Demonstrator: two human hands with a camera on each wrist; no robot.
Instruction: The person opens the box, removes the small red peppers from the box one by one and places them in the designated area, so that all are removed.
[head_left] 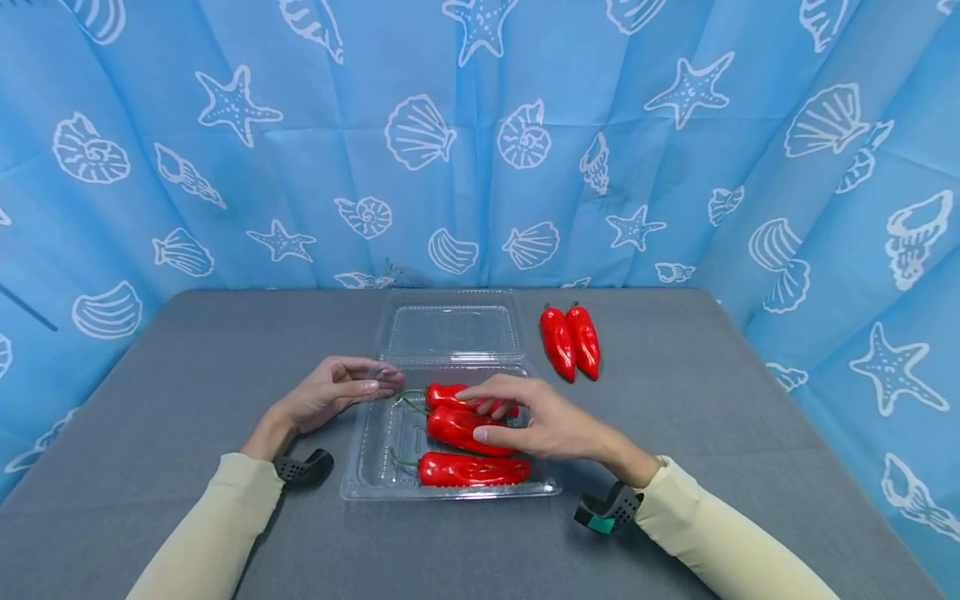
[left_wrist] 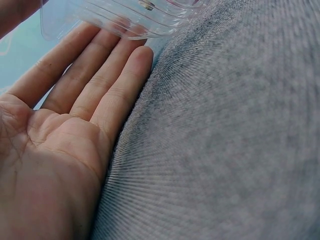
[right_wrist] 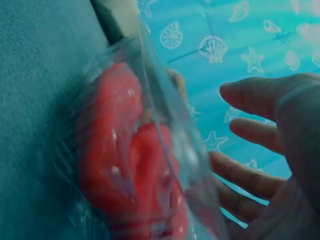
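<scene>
A clear plastic clamshell box [head_left: 362,479] lies with its lid [head_left: 453,329] folded back. Three long red peppers with green stems lie in its tray: a front pepper [head_left: 472,470], a middle pepper [head_left: 450,427] and a back pepper [head_left: 444,395]. My left hand [head_left: 333,390] is at the box's left back corner, its straight fingers [left_wrist: 82,75] reaching to the plastic wall. Over the right ends of the middle and back peppers hovers my right hand [head_left: 543,417], and the right wrist view shows its fingers [right_wrist: 250,135] spread apart, holding nothing.
Two more red peppers [head_left: 572,343] lie side by side on the grey tabletop [head_left: 645,367], right of the lid. A blue curtain [head_left: 480,167] with white shells and starfish hangs behind the table. Each wrist wears a black camera band [head_left: 303,468].
</scene>
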